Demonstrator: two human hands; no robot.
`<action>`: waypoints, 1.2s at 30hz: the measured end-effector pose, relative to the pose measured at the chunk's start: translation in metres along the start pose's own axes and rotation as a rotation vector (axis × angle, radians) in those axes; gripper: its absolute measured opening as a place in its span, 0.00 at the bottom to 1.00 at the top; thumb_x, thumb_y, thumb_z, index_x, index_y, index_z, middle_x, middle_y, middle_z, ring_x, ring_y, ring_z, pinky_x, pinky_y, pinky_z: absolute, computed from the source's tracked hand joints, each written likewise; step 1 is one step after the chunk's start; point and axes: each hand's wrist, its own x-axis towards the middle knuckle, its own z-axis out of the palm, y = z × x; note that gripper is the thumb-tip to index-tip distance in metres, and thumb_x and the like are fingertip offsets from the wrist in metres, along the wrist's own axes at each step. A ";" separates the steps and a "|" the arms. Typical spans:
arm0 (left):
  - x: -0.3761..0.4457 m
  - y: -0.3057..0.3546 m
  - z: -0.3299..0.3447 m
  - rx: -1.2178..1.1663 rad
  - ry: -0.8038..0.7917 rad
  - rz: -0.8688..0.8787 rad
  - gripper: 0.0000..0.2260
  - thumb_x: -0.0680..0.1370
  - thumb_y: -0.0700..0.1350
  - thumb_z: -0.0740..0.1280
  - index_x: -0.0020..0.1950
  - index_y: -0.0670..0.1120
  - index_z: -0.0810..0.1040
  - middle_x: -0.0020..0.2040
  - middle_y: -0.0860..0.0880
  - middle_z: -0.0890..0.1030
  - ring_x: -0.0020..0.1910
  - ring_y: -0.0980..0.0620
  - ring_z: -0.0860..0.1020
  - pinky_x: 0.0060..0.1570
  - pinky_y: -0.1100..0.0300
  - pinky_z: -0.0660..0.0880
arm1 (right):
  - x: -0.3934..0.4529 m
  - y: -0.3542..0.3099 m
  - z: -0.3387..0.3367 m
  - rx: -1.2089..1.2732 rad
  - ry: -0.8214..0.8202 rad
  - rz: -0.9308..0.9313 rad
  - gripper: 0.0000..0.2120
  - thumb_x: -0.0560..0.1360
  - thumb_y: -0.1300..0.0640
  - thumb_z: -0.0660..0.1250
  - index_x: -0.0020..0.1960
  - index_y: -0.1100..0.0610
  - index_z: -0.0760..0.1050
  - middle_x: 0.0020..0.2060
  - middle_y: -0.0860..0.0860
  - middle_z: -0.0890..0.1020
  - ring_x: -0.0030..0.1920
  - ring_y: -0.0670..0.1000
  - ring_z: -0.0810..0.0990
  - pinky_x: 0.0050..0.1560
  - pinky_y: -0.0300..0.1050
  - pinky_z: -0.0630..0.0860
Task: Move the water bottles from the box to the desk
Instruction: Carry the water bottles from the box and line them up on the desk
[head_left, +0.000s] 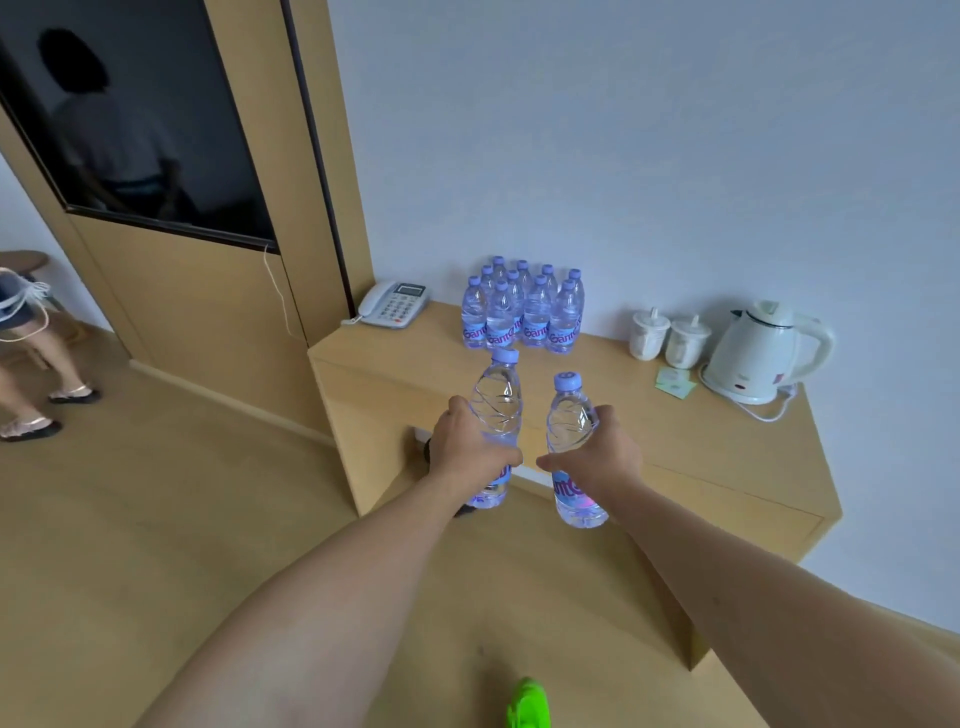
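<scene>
I'm mid-carry: my left hand (470, 447) curls its fingers round one water bottle (496, 415), my right hand (602, 452) round another bottle (571, 452), both in the air before the desk (675, 431). Next I judge both should stand upright beside the bottle cluster (524, 306) there.

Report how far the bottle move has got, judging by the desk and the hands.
Done: a cluster of water bottles already stands upright on the desk, by the wall between the telephone and the cups. In hand: the left hand grips one bottle and the right hand grips another, both in front of the desk, not yet set down. Left: placing these two; the box is out of view, so any remainder cannot be told.
</scene>
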 end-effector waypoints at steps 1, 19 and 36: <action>0.022 -0.002 0.005 -0.007 -0.007 0.003 0.33 0.57 0.49 0.80 0.55 0.48 0.66 0.51 0.51 0.76 0.49 0.46 0.77 0.47 0.52 0.78 | 0.023 -0.001 0.008 -0.003 0.002 0.005 0.37 0.54 0.47 0.84 0.54 0.47 0.65 0.41 0.44 0.77 0.46 0.53 0.79 0.40 0.45 0.71; 0.376 0.005 0.079 0.010 -0.242 0.031 0.38 0.56 0.56 0.83 0.58 0.51 0.66 0.52 0.53 0.80 0.52 0.48 0.79 0.51 0.53 0.78 | 0.339 -0.038 0.091 -0.057 0.022 0.178 0.42 0.55 0.57 0.85 0.65 0.56 0.71 0.57 0.55 0.76 0.58 0.57 0.76 0.58 0.54 0.76; 0.483 -0.012 0.153 0.212 -0.478 0.116 0.45 0.54 0.59 0.85 0.63 0.51 0.66 0.52 0.54 0.79 0.52 0.47 0.78 0.45 0.57 0.70 | 0.430 -0.008 0.110 -0.001 0.119 0.349 0.36 0.55 0.54 0.84 0.61 0.49 0.76 0.51 0.48 0.83 0.54 0.54 0.81 0.54 0.57 0.80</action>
